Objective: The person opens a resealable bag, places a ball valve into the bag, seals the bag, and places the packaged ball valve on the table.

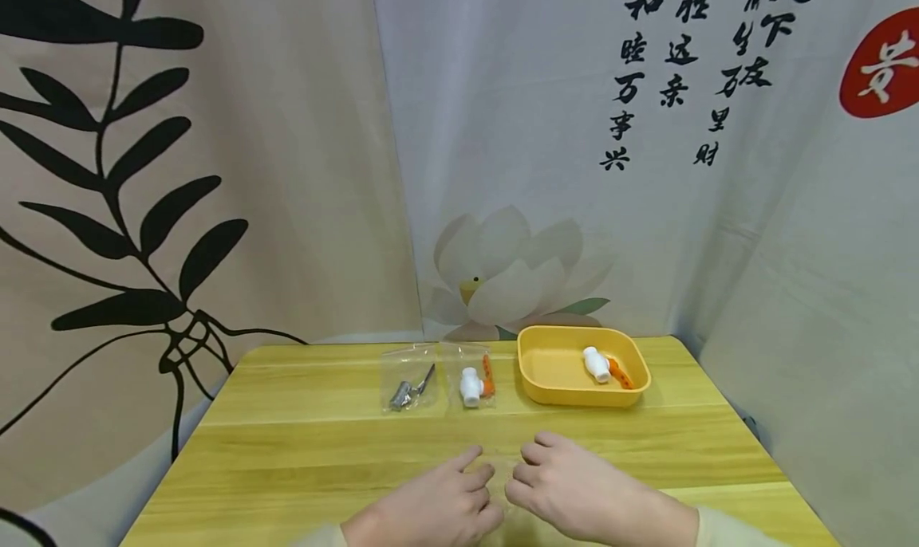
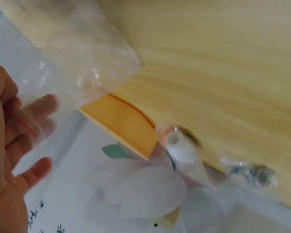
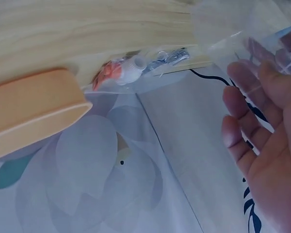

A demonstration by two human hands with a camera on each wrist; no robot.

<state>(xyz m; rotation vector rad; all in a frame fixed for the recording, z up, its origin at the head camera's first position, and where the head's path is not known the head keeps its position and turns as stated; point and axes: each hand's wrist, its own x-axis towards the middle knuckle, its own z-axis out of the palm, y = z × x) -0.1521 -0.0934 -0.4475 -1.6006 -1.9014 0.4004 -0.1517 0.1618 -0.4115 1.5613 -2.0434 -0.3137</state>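
My left hand and right hand are close together over the table's near side. Between them is a clear plastic zip bag, hard to make out in the head view. The left hand pinches the bag near a red zip line, its other fingers loosely bent. On the other side, my right thumb and forefinger grip the same bag; the remaining fingers are half curled. No contents can be made out inside it.
Farther back lie a bagged metal fitting and a bagged white valve with an orange handle. To their right stands a yellow tray holding another white valve with an orange handle. A printed curtain hangs behind the table.
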